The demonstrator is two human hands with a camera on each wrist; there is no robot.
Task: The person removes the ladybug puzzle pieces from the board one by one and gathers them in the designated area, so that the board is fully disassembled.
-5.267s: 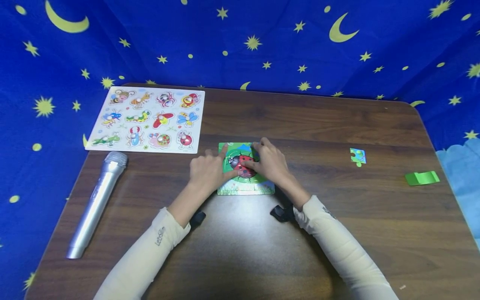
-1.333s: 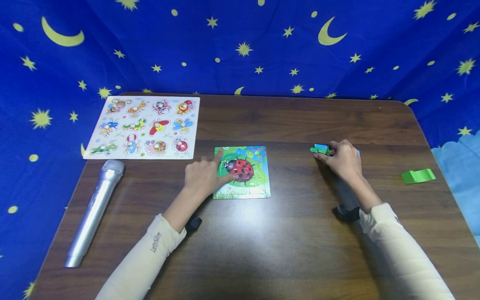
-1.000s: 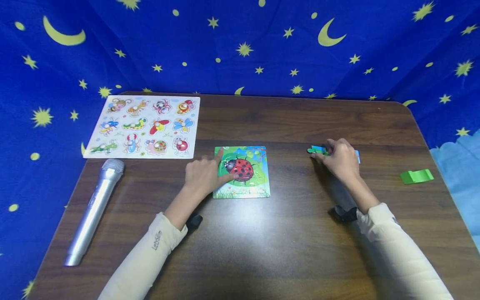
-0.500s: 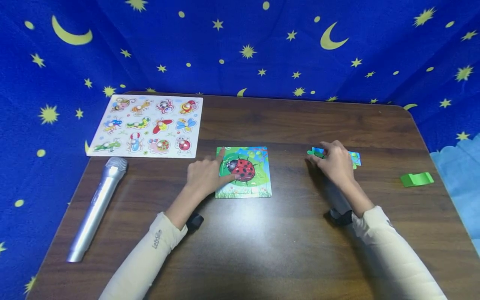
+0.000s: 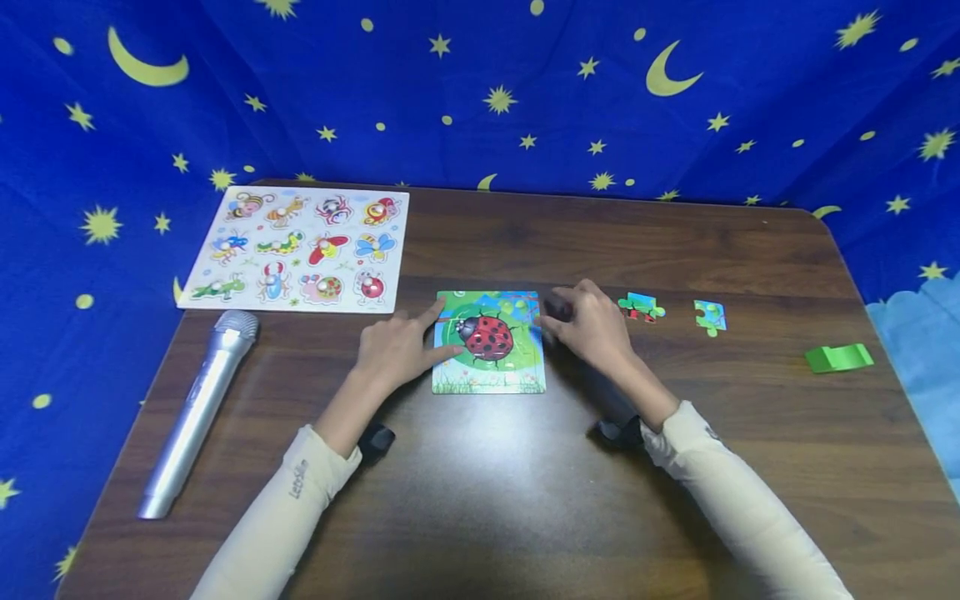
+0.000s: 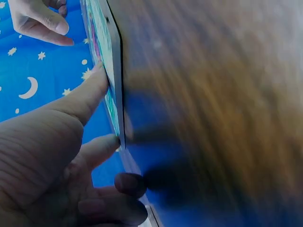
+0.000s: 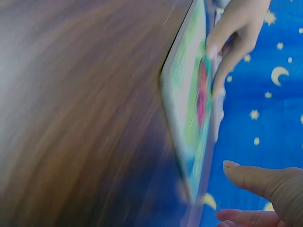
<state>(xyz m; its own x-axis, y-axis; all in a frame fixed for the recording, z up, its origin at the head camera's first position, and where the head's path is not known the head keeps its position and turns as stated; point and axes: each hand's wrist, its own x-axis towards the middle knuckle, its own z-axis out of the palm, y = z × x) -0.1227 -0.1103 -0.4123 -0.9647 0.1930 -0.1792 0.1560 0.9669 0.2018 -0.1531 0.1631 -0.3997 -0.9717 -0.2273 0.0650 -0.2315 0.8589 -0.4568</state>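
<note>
A square ladybug puzzle [image 5: 489, 379] lies flat on the table in the head view. My left hand [image 5: 393, 348] is at its left side, thumb and index finger touching it; the left wrist view shows that thumb [image 6: 90, 97] at the picture's edge. Just off the puzzle's right edge is my right hand [image 5: 596, 325], holding nothing visible. Its thumb and fingers are spread apart beside the board [image 7: 182, 90] in the right wrist view. Two loose jigsaw pieces, one with red parts [image 5: 642, 306] and one mostly blue [image 5: 710, 315], lie farther right.
An insect peg board [image 5: 292, 250] lies at the back left, with a silver microphone [image 5: 198, 417] in front of it. A bent green strip [image 5: 840, 358] is near the table's right edge. A blue star-and-moon cloth [image 5: 480, 83] hangs behind.
My right hand has let go of the red-marked piece and come left to the puzzle's right edge, leaving both loose pieces uncovered. My left hand has shifted slightly left.
</note>
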